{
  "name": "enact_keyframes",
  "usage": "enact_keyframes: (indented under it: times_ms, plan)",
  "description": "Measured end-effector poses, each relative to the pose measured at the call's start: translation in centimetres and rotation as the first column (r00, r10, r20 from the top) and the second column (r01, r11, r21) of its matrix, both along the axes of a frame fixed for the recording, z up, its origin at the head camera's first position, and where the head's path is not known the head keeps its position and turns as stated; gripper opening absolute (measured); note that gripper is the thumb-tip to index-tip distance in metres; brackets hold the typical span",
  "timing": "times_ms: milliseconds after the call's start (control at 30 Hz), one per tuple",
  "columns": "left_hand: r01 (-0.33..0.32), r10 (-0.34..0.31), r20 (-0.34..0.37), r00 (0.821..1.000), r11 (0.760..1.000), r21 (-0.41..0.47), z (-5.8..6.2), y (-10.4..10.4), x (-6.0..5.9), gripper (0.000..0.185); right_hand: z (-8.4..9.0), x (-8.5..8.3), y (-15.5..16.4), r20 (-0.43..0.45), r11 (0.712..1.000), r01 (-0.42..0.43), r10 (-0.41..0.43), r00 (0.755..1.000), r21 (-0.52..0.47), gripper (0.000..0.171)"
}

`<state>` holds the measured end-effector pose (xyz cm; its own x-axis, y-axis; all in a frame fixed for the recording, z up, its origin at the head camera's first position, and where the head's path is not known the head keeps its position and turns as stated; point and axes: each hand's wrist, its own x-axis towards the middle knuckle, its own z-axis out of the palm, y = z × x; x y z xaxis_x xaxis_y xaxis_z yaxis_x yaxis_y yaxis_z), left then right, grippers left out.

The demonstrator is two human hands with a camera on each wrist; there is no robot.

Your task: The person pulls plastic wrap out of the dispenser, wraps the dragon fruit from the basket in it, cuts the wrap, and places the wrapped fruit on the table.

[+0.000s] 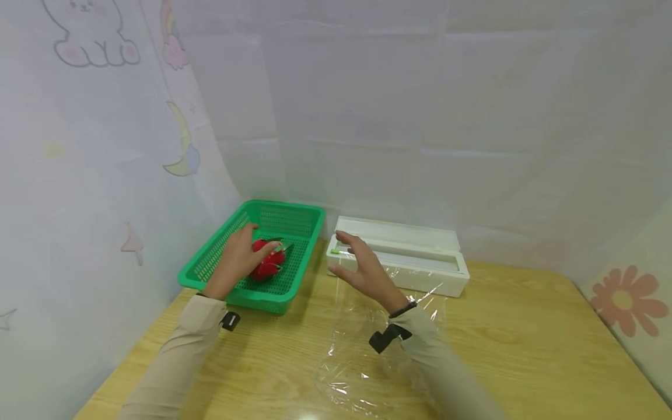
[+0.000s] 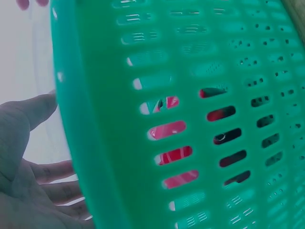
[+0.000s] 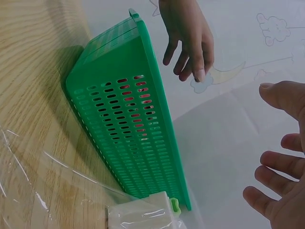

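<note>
My left hand [image 1: 245,249] hangs over the green slotted basket [image 1: 209,263], fingers relaxed and spread just above a red pepper [image 1: 266,267] with a green stem lying inside. The right wrist view shows that hand [image 3: 188,40] above the basket rim [image 3: 119,119], holding nothing. In the left wrist view the palm [image 2: 28,181] is beside the basket wall [image 2: 190,57], with red [image 2: 174,155] showing through the slots. My right hand [image 1: 362,265] hovers open over a sheet of clear cling film [image 1: 362,350], beside the white film dispenser box [image 1: 420,256].
The wooden table [image 1: 525,350] stands against pale curtains with cartoon prints on the left and behind. The dispenser's lid is open, with a small green slider [image 1: 335,251] at its left end. The table's right half holds nothing else.
</note>
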<state>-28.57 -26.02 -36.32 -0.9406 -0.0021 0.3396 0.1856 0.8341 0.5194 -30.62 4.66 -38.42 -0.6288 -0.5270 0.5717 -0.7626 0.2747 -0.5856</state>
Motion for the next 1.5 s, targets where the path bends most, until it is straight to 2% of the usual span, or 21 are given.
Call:
enact_keyframes:
  times_ms: [367,633,833,1000,1300,1500]
  plan:
    - [0.019,-0.019,0.023,1.000,1.000,0.000,0.3,0.2,-0.6,0.074,-0.5,-0.6,-0.7,0.023,1.000,-0.014,0.013,1.000,0.019,0.072]
    - [0.018,-0.018,0.016,1.000,1.000,-0.015,0.3,0.0,-1.0,0.077,0.0,-0.7,-1.4,0.008,0.999,-0.038,0.038,0.999,0.025,0.073]
    - [-0.003,0.004,0.048,0.999,1.000,-0.029,0.4,-0.2,-1.4,0.080,0.3,-0.7,-2.1,0.013,0.999,-0.042,0.041,0.999,0.035,0.073]
    - [0.003,0.000,0.082,0.997,0.999,-0.034,0.2,-0.2,-1.4,0.079,0.5,-0.6,-2.5,0.030,0.998,-0.053,0.052,0.998,0.041,0.073]
    - [0.006,-0.003,0.072,0.997,0.999,-0.039,-0.4,-0.9,-1.8,0.082,0.8,-0.8,-3.2,0.029,0.997,-0.045,0.043,0.999,0.061,0.073]
    - [0.005,-0.001,0.105,0.995,0.999,-0.040,-0.7,-1.2,-2.1,0.079,0.8,-0.9,-3.8,0.028,0.996,-0.061,0.059,0.998,0.057,0.072]
